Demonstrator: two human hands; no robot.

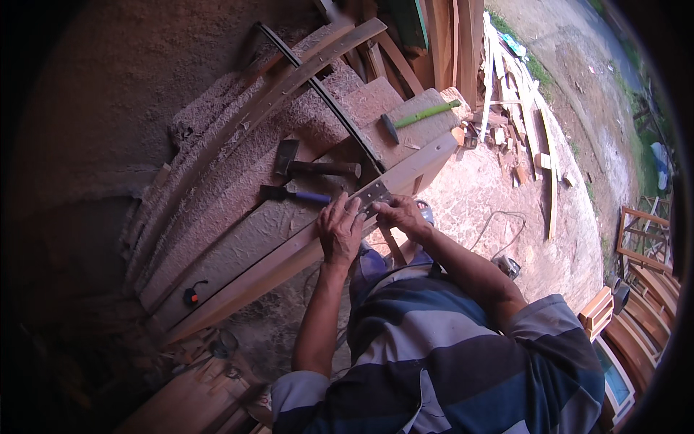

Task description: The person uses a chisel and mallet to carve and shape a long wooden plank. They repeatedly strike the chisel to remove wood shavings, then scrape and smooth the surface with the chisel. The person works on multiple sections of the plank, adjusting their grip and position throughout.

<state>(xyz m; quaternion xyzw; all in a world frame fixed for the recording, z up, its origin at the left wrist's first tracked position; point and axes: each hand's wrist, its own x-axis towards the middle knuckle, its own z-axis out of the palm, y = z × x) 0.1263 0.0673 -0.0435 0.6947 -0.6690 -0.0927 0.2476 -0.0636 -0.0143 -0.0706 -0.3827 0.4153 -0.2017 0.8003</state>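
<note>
Hammer (318,168) and chisel (293,195) crowd the workbench (238,239).
</note>
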